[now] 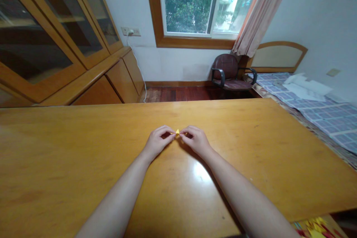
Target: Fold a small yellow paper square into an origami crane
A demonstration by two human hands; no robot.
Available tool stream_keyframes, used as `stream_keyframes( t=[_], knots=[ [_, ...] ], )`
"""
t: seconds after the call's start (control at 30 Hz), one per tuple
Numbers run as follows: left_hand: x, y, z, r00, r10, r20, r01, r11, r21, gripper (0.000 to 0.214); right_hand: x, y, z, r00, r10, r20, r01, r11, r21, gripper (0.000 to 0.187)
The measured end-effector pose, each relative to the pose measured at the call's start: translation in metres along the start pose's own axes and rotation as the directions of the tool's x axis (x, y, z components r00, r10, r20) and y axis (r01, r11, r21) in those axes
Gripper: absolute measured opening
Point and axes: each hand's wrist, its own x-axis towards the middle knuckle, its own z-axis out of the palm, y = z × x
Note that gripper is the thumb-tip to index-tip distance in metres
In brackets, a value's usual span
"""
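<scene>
A small yellow folded paper piece (177, 132) is held between my two hands, with a pointed tip standing up in the middle. My left hand (159, 139) pinches its left side between thumb and fingertips. On the opposite side, my right hand (196, 139) grips it in the same kind of pinch. Both hands are just above the wooden table (83, 163), and the fingers cover much of the paper, so its full shape is hidden.
Several yellow and red pieces (316, 227) lie at the lower right, below the table edge. Beyond the table are a brown armchair (227, 72), a bed (329, 108) with a checked cover, and a glass-door cabinet (83, 55) on the left.
</scene>
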Motion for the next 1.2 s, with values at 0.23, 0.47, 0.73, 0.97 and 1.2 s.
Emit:
stream_keyframes(
  t=[0.23,0.47,0.73,0.97,1.2],
  knots=[
    [-0.0010,-0.0017,0.0020,0.993,-0.111,-0.030,0.105,0.981,-0.165,0.013,0.0002,0.0035,0.0002,0.998,0.060,-0.018,-0.058,0.995,0.077,0.007],
    [0.0006,0.0014,0.0003,0.995,-0.093,0.035,0.096,0.993,-0.067,0.017,0.0012,0.0007,-0.0017,0.997,0.081,-0.014,-0.078,0.987,0.140,0.006],
    [0.0001,0.0004,-0.0002,0.997,-0.051,0.056,0.053,0.998,-0.036,0.021,0.0010,0.0002,-0.0010,1.000,0.025,0.000,-0.025,0.994,0.111,0.007],
    [-0.0001,0.0016,0.0000,0.997,-0.062,0.050,0.065,0.996,-0.055,0.019,0.0010,-0.0028,-0.0023,1.000,-0.004,-0.013,0.005,0.997,0.077,0.009],
    [0.0002,0.0005,-0.0002,0.999,-0.032,0.014,0.033,0.999,-0.037,0.013,0.0002,-0.0040,-0.0027,1.000,-0.031,0.001,0.031,0.999,0.045,0.009]
  ],
)
